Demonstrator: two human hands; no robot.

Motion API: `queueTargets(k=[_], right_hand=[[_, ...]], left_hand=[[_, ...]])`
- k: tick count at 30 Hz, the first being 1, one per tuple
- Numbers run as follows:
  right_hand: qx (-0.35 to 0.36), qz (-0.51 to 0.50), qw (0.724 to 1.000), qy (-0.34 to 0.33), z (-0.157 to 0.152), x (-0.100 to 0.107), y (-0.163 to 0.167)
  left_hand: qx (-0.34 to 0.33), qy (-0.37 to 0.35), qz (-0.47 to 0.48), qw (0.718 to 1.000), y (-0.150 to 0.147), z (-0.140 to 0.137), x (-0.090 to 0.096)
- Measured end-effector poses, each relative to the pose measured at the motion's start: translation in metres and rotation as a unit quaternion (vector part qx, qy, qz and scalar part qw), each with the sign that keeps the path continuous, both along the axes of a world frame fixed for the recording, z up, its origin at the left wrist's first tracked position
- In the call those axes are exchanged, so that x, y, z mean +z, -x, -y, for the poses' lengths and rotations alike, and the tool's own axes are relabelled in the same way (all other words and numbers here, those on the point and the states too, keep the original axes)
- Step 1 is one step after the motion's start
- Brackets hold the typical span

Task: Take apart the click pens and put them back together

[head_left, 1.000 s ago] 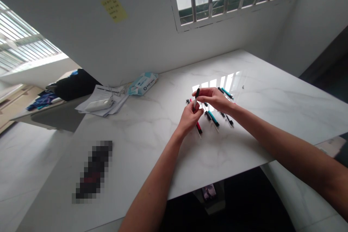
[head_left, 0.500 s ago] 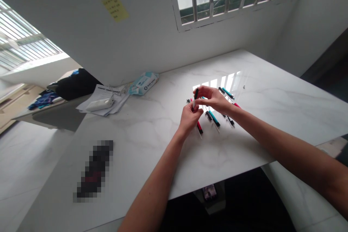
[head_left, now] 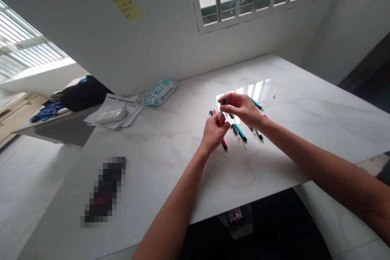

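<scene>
A pen with a white barrel (head_left: 220, 115) and a black upper part (head_left: 224, 100) is held tilted above the table. My left hand (head_left: 214, 132) is closed round its lower white portion. From the right, the thumb and fingers of my right hand (head_left: 243, 109) pinch the black end. Whether the two parts are joined is hard to make out. Under and around both hands lie several pen parts: a teal barrel (head_left: 240, 133), a red and black piece (head_left: 224, 144), another teal piece (head_left: 256, 103), and black bits with thin white refills (head_left: 258, 136). My hands partly cover them.
A wet-wipes pack (head_left: 160, 92) lies against the wall beside papers (head_left: 103, 107) with a white device (head_left: 111, 117) on top. A blurred-out dark object (head_left: 105, 193) rests at the table's left. A tiny bit (head_left: 274, 96) sits far right. The table's front edge (head_left: 243, 204) is near my body.
My right hand and the black end of the pen have shifted slightly right. More of a black piece behind the hands now shows. My left hand stays almost in place.
</scene>
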State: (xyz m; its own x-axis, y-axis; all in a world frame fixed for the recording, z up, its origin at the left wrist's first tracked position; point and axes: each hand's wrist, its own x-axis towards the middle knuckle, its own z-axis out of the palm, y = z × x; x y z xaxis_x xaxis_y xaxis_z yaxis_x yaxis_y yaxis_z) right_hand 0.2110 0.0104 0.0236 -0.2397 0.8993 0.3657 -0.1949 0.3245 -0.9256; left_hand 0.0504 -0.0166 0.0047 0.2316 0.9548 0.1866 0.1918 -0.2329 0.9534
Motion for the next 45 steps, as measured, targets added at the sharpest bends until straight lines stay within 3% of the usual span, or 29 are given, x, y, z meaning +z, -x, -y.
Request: queueTargets(k=[4,9,14,18,31,37,45], right_hand=[[0.028,-0.016,0.999,0.002,0.001,0.003,-0.002],[0.0,0.004,1.0,-0.023,0.005,0.006,0.001],[0.033,-0.001,0.999,-0.01,0.007,0.008,0.0],[-0.001,0.013,1.0,-0.028,0.007,0.008,0.001],[0.024,0.013,1.0,-0.016,0.005,0.008,-0.003],[-0.005,0.03,0.999,-0.04,0.006,0.009,-0.001],[-0.025,-0.055,0.998,-0.003,-0.007,0.014,-0.014]], left_hand=[[-0.006,0.012,0.031,0.999,-0.001,0.001,0.002],[-0.012,0.048,0.032,0.998,-0.003,0.002,0.001],[-0.032,0.068,0.073,0.994,-0.004,0.002,-0.001],[-0.029,0.078,0.086,0.993,-0.004,0.002,-0.001],[-0.031,0.085,0.123,0.988,-0.006,0.003,-0.005],[-0.031,0.096,0.128,0.987,-0.006,0.003,-0.007],[-0.057,0.11,0.13,0.984,-0.006,0.004,-0.005]])
